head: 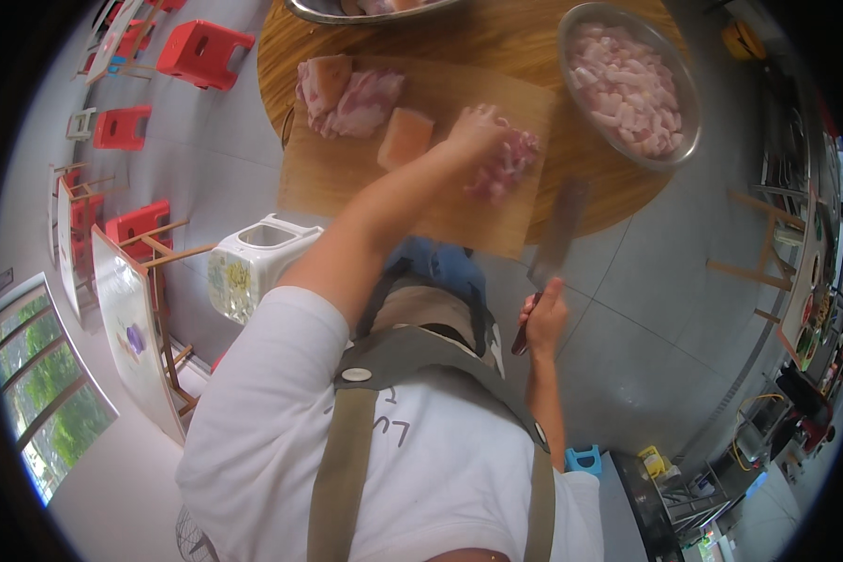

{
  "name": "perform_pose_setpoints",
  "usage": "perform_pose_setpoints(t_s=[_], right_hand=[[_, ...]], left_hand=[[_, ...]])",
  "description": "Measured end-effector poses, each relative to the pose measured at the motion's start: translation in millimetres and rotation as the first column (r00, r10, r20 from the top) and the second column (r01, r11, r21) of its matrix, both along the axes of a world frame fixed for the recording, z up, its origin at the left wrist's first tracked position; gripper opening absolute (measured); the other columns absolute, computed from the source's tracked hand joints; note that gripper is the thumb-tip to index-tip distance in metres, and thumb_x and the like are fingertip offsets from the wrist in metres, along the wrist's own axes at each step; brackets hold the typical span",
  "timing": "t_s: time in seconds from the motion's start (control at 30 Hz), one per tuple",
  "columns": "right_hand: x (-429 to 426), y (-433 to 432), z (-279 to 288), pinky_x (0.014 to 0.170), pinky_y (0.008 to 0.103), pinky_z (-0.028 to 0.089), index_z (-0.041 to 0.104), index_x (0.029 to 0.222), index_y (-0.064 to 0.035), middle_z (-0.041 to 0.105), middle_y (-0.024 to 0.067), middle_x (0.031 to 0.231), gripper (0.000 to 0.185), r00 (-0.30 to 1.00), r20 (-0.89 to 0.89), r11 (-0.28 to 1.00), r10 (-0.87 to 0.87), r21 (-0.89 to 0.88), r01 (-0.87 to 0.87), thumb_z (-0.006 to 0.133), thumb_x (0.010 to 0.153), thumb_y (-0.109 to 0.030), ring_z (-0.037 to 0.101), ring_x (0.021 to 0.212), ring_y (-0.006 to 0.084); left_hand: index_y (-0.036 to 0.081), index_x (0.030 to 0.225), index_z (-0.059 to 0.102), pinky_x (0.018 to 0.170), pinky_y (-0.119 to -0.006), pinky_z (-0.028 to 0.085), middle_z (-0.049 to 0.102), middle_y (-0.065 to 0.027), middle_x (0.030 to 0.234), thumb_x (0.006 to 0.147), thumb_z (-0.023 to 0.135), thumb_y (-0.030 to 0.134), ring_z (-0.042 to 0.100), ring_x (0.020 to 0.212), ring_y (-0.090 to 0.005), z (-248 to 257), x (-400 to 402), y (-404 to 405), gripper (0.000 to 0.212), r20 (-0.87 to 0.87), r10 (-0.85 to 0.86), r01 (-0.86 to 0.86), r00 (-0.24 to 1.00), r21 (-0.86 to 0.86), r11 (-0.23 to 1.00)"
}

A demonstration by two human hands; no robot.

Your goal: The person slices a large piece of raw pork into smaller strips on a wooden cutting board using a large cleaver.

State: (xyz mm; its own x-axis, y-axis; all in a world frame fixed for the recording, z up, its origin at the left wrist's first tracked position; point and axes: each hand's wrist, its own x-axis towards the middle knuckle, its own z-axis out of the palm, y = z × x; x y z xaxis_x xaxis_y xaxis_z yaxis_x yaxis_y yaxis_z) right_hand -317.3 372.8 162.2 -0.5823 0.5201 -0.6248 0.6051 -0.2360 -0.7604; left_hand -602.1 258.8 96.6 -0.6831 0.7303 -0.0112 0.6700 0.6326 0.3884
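My left hand (479, 130) reaches over the wooden cutting board (337, 172), its fingers blurred at a pile of cut reddish meat (506, 165); whether they grip any is unclear. My right hand (544, 316) is closed around the dark handle of a cleaver (564, 221), off the board's near right edge, its broad blade blurred and pointing away from me. A block of meat with skin (406, 138) lies mid-board. Larger raw pieces (355, 98) rest at the far left. On the right, an oval metal basin (690, 151) holds many pale meat chunks.
A second metal basin (372, 20) with meat stands at the far side of the round wooden table (492, 38). A white plastic stool (260, 246) is left of my legs. Red stools (200, 55) and folding tables (130, 316) stand farther left.
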Motion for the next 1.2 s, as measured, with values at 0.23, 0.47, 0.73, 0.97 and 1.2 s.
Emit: perform_pose_setpoints(t_s=[0.23,0.47,0.73,0.97,1.2], right_hand=[[5.5,-6.3,-6.5,0.035,0.0215,0.036,0.045,0.071,-0.0049,0.047,0.0008,0.052,0.051,1.0,0.001,0.998,0.023,-0.062,-0.023,0.036,0.095,-0.049,0.044,0.038,0.0071],[-7.9,-5.7,2.9,0.035,0.021,0.036,0.054,0.08,-0.0024,0.047,-0.0005,0.051,0.051,0.982,-0.023,0.981,0.19,-0.033,-0.19,0.038,0.094,-0.049,0.044,0.039,0.006],[-17.4,-15.9,6.6,0.035,0.0208,0.037,0.055,0.082,-0.0022,0.046,-0.0006,0.051,0.052,0.976,-0.016,0.975,0.215,-0.057,-0.216,0.039,0.093,-0.05,0.044,0.039,0.0056],[-15.1,-9.1,4.8,0.034,0.0215,0.036,0.054,0.083,-0.0021,0.046,-0.0002,0.052,0.053,0.987,0.028,0.986,0.155,-0.057,-0.154,0.039,0.093,-0.052,0.043,0.039,0.0058],[-12.6,-4.0,3.2,0.034,0.0219,0.036,0.049,0.075,-0.0042,0.046,0.0005,0.053,0.052,0.995,0.011,0.992,0.1,-0.072,-0.099,0.037,0.093,-0.052,0.043,0.038,0.0067]], left_hand=[[0.012,0.1,0.066,0.081,-0.034,0.041,0.058,-0.0077,0.11,0.082,0.062,0.022,0.051,0.103,-0.0222,-22.3,-4.3,-42.0,0.021,0.569,0.125,-0.289,0.813,0.207,0.935],[0.003,0.087,0.062,0.055,-0.023,0.039,0.052,0.0008,0.072,0.089,0.058,0.029,0.046,0.064,-0.0065,4.2,40.5,-68.2,0.026,0.883,0.145,-0.642,0.446,0.202,0.74],[0.005,0.108,0.055,0.058,-0.02,0.039,0.053,0.0022,0.079,0.094,0.05,0.028,0.046,0.067,-0.0057,11.2,64.5,-74.5,0.028,0.973,-0.032,-0.732,0.231,0.195,0.653],[0.001,0.095,0.065,0.053,-0.02,0.04,0.064,-0.0024,0.079,0.091,0.057,0.028,0.052,0.06,-0.0056,31.4,68.3,-68.3,0.029,0.962,-0.04,-0.749,0.272,0.237,0.618],[0.003,0.091,0.067,0.059,-0.031,0.044,0.063,-0.011,0.072,0.084,0.064,0.029,0.056,0.065,-0.0173,7.7,58.4,-40.4,0.027,0.577,0.299,-0.54,0.76,0.306,0.784]])
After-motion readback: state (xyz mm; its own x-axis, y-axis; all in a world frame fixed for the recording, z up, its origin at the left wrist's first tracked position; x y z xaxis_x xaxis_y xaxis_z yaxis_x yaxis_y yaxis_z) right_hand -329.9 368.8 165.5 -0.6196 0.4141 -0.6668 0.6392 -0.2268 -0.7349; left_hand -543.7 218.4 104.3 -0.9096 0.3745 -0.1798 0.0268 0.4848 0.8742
